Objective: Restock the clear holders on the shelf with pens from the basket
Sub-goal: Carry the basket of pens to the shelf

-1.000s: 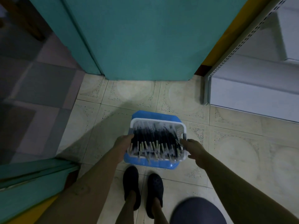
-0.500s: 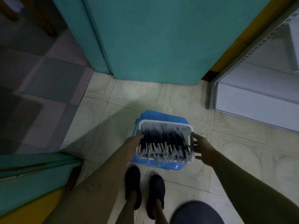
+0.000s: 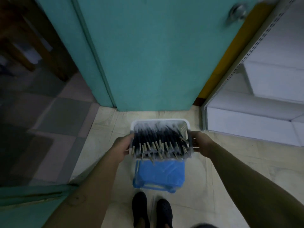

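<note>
Pens point(image 3: 158, 140), dark-barrelled, heaped in white basket point(image 3: 160, 121), pale ends toward near side. Held between both hands over far edge of blue stool point(image 3: 160, 175) on tiled floor point(image 3: 227, 163). Left hand point(image 3: 121, 148) gripping left rim, fingers curled round it. Right hand point(image 3: 201, 143) gripping right wall, fingers wrapped round edge. Teal door point(image 3: 156, 55) far behind. White shelf point(image 3: 246, 125) at right. Black shoes point(image 3: 139, 208) near, just this side of stool.

Perforated white plastic basket point(image 3: 185, 127); glossy blue plastic stool point(image 3: 160, 175).
</note>
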Motion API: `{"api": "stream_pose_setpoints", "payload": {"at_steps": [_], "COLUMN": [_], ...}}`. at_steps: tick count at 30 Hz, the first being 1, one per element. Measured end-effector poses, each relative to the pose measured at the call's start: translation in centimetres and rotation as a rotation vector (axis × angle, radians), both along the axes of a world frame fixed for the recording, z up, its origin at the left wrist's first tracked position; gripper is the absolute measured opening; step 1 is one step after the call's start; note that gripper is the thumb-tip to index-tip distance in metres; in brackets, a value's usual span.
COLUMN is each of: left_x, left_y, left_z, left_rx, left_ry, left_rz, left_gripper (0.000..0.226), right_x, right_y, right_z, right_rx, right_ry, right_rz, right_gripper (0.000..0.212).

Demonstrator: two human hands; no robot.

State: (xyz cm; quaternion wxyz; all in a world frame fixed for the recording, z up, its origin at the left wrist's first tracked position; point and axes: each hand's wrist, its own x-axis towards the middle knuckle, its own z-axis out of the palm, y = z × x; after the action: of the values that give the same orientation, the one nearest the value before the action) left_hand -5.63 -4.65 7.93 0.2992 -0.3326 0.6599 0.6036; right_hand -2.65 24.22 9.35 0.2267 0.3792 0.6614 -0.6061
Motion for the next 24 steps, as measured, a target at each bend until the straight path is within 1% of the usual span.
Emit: {"api": "stream_pose_setpoints", "payload": {"at_steps": [3, 6, 9, 11, 14, 19, 22, 24], "left_x": [-2.2, -3.8, -5.2, -5.5, -4.9, -1.6, 1.2, 2.9], "left_y": [-1.3, -2.5, -4.0, -5.1, -6.8, -9.1, -10.3, -11.4], "left_z": [5.7, 12.3, 18.7, 22.7, 28.1, 34.7, 37.1, 38.0], "left_rx": [-0.053, -0.113, -0.171, -0.219, -0.319, -0.414, -0.486, -0.554], "left_ry": [0.127, 0.268, 0.418, 0.513, 0.62, 0.748, 0.8, 0.805], "left_rz": [-0.047, -0.082, -0.069, -0.08, -0.053, 0.04, 0.118, 0.188], "left_gripper": [0.02, 0.015, 0.024, 0.024, 0.031, 0.033, 0.032, 0.031], "right_x": [-2.2, -4.4, -6.6, -7.8, -8.9, -9.7, -9.8, -9.5], "right_y": [-1.0, -1.9, -2.7, -3.6, -5.4, -8.1, -10.1, -11.5], "right_z": [6.0, 12.5, 18.7, 22.8, 28.3, 35.0, 37.5, 38.5], "right_rx": [0.083, 0.171, 0.255, 0.301, 0.343, 0.414, 0.396, 0.357], "right_ry": [0.117, 0.26, 0.385, 0.46, 0.579, 0.736, 0.811, 0.839], "right_rz": [-0.001, 0.022, 0.08, 0.129, 0.206, 0.335, 0.397, 0.43], "right_gripper": [0.035, 0.041, 0.045, 0.043, 0.039, 0.04, 0.039, 0.035]}}
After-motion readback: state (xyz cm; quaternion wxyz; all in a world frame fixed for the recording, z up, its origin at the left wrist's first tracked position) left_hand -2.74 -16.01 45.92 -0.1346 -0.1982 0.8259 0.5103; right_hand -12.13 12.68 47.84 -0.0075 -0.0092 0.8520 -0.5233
